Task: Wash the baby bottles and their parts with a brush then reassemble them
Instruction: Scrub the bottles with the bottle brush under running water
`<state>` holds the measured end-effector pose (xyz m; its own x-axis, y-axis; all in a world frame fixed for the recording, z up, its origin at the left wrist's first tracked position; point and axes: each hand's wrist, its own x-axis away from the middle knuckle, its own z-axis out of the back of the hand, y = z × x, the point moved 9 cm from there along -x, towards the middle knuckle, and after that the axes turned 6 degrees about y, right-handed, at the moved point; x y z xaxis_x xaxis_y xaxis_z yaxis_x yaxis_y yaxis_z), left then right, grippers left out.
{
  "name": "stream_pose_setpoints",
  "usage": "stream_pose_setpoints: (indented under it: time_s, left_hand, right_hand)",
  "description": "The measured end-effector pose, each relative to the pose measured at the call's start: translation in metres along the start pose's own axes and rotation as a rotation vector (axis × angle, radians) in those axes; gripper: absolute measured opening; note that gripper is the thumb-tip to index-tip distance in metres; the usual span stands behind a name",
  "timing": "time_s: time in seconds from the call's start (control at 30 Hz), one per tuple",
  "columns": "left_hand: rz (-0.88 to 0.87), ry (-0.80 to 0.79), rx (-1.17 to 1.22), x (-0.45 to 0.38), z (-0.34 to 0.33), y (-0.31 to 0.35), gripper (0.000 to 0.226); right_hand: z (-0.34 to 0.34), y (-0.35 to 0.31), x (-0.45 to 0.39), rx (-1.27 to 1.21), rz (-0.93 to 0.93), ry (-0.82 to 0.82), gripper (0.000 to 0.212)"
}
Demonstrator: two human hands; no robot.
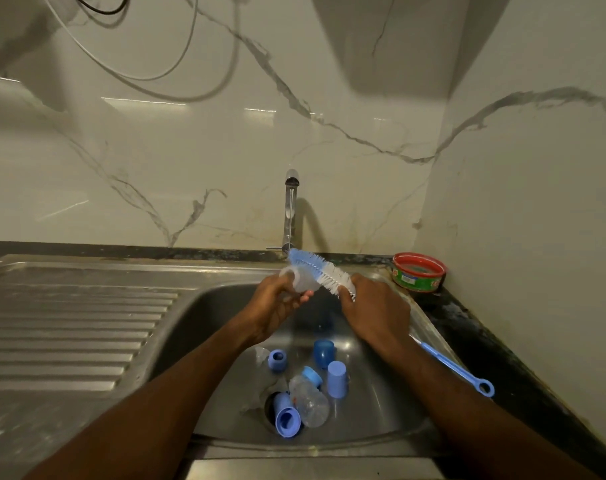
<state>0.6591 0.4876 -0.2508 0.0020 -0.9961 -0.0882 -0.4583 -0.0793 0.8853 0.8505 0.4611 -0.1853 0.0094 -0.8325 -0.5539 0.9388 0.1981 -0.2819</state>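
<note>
Hands are working above the stainless steel sink basin [204,317]. Left hand [277,306] is gripping a small clear plastic bottle part [299,277], fingers curled round it. Right hand [377,315] is gripping the blue-and-white bristled bottle brush [320,270] at the bristle base, its head lying against the clear part, its blue ringed handle [457,370] extending over the basin's right rim. A clear baby bottle with blue collar [308,398], blue caps [336,379] and a blue ring [277,360] are lying near the drain. A red-rimmed round tub [419,273] is sitting on the dark counter, beside the chrome tap [291,209].
</note>
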Motion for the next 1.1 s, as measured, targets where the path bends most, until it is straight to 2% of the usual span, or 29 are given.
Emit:
stream_pose_setpoints:
  time_s: [0.1, 0.17, 0.3, 0.43, 0.47, 0.6, 0.83, 0.97, 1.1]
  left_hand:
    - [-0.15, 0.059, -0.298, 0.001, 0.003, 0.011, 0.052]
    - [-0.197, 0.115, -0.411, 0.004, 0.007, 0.016, 0.054]
    - [-0.179, 0.178, -0.589, 0.009, 0.013, 0.016, 0.048]
    - [-0.126, 0.305, -0.768, 0.008, 0.028, 0.013, 0.049]
    - [-0.125, 0.321, -0.896, 0.009, 0.031, 0.014, 0.05]
    - [-0.163, 0.261, -1.649, 0.014, 0.029, 0.016, 0.063]
    - [-0.278, 0.18, -2.291, 0.022, -0.004, 0.026, 0.071]
    - [-0.275, 0.196, -2.325, 0.025, -0.012, 0.026, 0.068]
    - [-0.216, 0.234, -2.031, 0.024, 0.001, 0.027, 0.062]
  right_hand:
    - [-0.001, 0.004, -0.001, 0.011, -0.013, -0.015, 0.041]
    - [-0.001, 0.001, 0.0, 0.003, 0.0, -0.036, 0.04]
    - [0.0, -0.009, 0.003, 0.001, 0.059, -0.035, 0.035]
    - [0.015, 0.0, -0.004, 0.133, 0.041, 0.069, 0.029]
    - [0.019, 0.004, -0.007, 0.152, 0.024, 0.09, 0.028]
    - [0.017, 0.02, -0.013, 0.157, -0.031, 0.055, 0.032]
    - [0.017, 0.014, -0.015, 0.186, 0.001, 0.065, 0.026]
    - [0.022, 0.009, -0.012, 0.176, 0.024, 0.078, 0.028]
    - [0.028, 0.009, -0.012, 0.186, 0.044, 0.099, 0.031]
